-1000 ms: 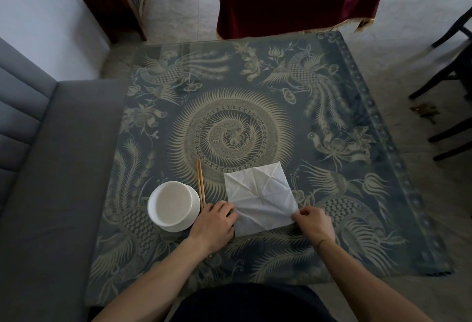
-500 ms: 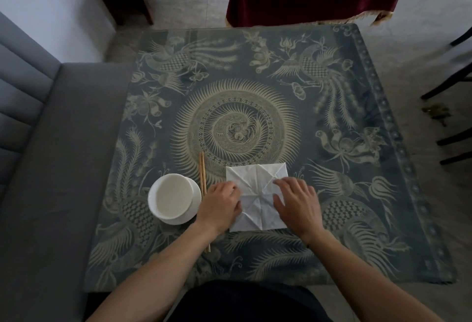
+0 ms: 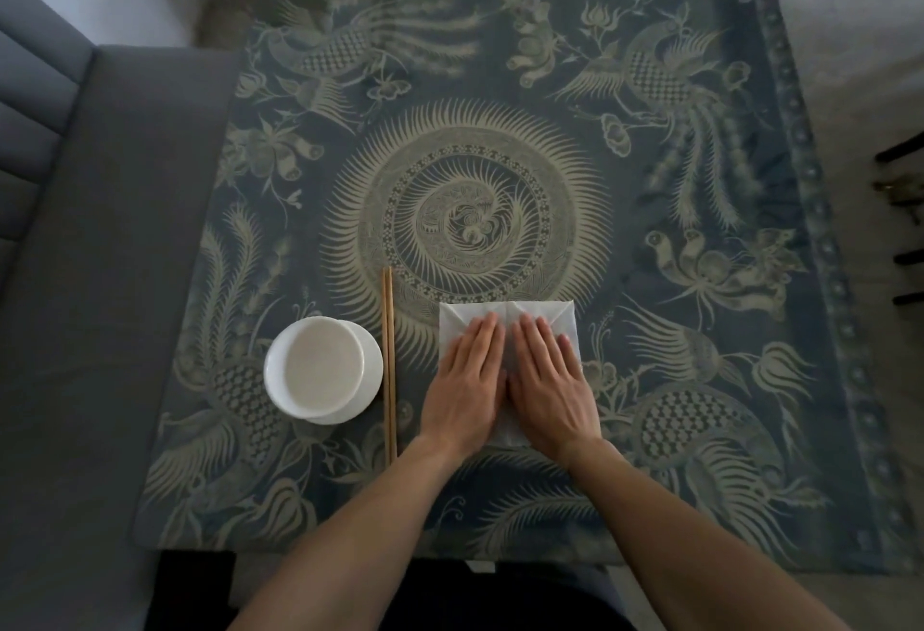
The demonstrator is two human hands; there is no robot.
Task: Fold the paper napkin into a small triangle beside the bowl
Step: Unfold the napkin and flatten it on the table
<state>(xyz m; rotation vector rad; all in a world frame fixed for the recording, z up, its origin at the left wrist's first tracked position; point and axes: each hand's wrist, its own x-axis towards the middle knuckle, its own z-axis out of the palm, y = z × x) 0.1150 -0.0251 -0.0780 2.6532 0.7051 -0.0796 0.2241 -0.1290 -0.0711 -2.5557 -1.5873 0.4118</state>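
Note:
A white paper napkin (image 3: 545,313) lies flat on the patterned table, right of the chopsticks, with crease lines showing along its far edge. My left hand (image 3: 467,383) and my right hand (image 3: 550,385) rest side by side, palms down, on top of it, fingers straight and pointing away from me. They cover most of the napkin; only its far strip, side edges and a bit of the near edge show. A white bowl (image 3: 322,370) stands to the left, apart from the napkin.
A pair of wooden chopsticks (image 3: 389,360) lies between the bowl and the napkin, pointing away from me. The table (image 3: 650,180) has a blue-grey patterned top. A grey sofa (image 3: 100,280) runs along the left; dark chair legs (image 3: 905,255) are on the right.
Both hands moved from the napkin's corners onto its middle and now lie flat on it. The napkin looks squared to the table edge. The camera has tilted further down.

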